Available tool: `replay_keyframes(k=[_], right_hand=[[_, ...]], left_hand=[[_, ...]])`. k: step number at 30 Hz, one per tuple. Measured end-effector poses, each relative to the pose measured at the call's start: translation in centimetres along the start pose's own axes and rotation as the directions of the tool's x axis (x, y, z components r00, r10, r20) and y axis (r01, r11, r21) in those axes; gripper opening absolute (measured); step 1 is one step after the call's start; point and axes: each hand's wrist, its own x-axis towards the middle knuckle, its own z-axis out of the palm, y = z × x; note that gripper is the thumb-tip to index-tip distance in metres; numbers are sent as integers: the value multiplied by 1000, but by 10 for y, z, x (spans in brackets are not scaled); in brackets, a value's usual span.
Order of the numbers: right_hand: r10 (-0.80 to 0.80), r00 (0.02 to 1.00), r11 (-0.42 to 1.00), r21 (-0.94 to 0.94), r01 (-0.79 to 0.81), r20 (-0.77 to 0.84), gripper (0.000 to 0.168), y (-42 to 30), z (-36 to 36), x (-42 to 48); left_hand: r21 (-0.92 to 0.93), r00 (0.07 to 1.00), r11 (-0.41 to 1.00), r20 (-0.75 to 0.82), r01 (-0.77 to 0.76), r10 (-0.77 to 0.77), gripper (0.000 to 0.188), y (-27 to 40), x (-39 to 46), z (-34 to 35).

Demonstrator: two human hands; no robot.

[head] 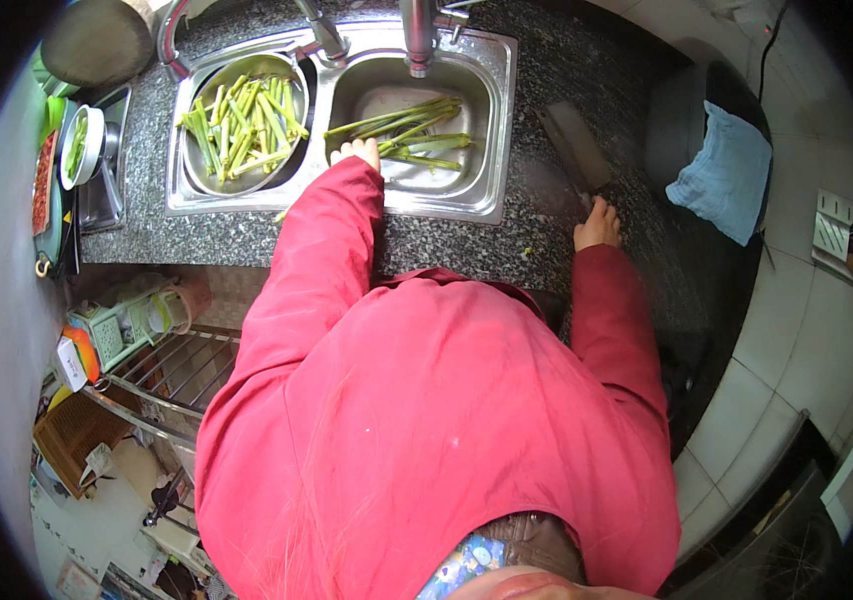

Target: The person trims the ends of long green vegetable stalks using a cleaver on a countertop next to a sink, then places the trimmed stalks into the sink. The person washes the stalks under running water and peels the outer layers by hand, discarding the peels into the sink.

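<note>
My left hand (357, 151) is at the left edge of the right sink basin (476, 176), its fingers curled beside long green vegetable stalks (426, 135). The sleeve and back of the hand hide whether it grips any of them. On the dark countertop to the right, my right hand (597, 225) rests by the near end of a cleaver (578, 142). Its fingertips are close to or touching the cleaver; a firm hold is not visible. Cut green stalk pieces (246, 127) fill a round metal bowl (293, 161) in the left basin.
Two faucets (417, 37) (329, 37) rise behind the sink. A white bowl (96, 146) with green pieces stands at the left, near a metal tray (124, 112). A light blue cloth (726, 172) drapes over a dark appliance (674, 120) at the right. Below left is a metal rack (171, 367).
</note>
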Motion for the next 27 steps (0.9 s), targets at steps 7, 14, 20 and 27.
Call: replay_keyframes(k=[7, 14, 20, 27], right_hand=[[135, 991, 656, 748, -104, 19, 45, 24, 3, -22], [81, 834, 129, 835, 535, -546, 16, 17, -34, -85], [85, 984, 616, 784, 72, -156, 17, 19, -9, -102], [-7, 982, 745, 654, 131, -188, 29, -24, -31, -114]], left_hand=[[-296, 908, 905, -377, -305, 182, 33, 4, -100, -41], [-316, 582, 495, -544, -809, 605, 40, 111, -99, 16], [-33, 584, 667, -517, -744, 626, 28, 168, -96, 23], [-85, 574, 628, -513, -774, 638, 27, 164, -96, 26]])
